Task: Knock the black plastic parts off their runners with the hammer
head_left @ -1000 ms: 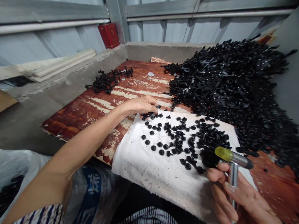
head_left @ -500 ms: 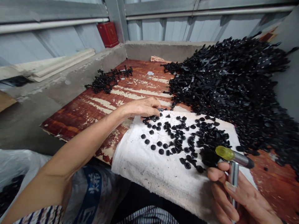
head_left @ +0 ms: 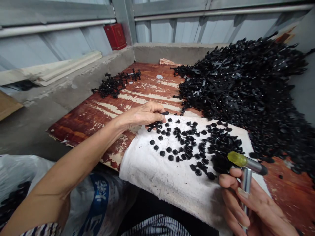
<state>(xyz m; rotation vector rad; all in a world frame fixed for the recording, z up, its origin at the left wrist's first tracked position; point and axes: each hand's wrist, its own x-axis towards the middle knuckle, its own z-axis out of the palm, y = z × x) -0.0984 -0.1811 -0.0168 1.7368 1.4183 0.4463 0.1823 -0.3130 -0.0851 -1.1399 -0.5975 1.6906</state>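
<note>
Over worn red plywood (head_left: 83, 131), black studs (head_left: 187, 144) are lying scattered on a white cloth (head_left: 157, 177), the left hand (head_left: 144, 115) pinching a studded runner (head_left: 155, 125) at its far edge, the right hand (head_left: 248, 206) wrapping a yellow-faced hammer (head_left: 246, 163).

1. Right hand (head_left: 253, 203): the hammer (head_left: 246, 186) has a glossy translucent yellow plastic face, a smooth polished-steel head and a bright chromed metal shaft.
2. Left hand (head_left: 142, 115): the black plastic strip (head_left: 155, 125) is matt.
3. Just beyond the left hand: the black moulded studs (head_left: 187, 144) are plastic, with a slight sheen, and lie on rough, soiled white cloth (head_left: 157, 177).
4. Under the left forearm: the plywood worktop (head_left: 81, 126) has a glossy red-brown coating, peeling to pale, rough wood.
5. Far right of the right hand: the heap of black plastic runners (head_left: 241, 88) is semi-gloss.
6. Left of the left hand: the concrete ledge (head_left: 36, 118) is rough, matt grey.
</note>
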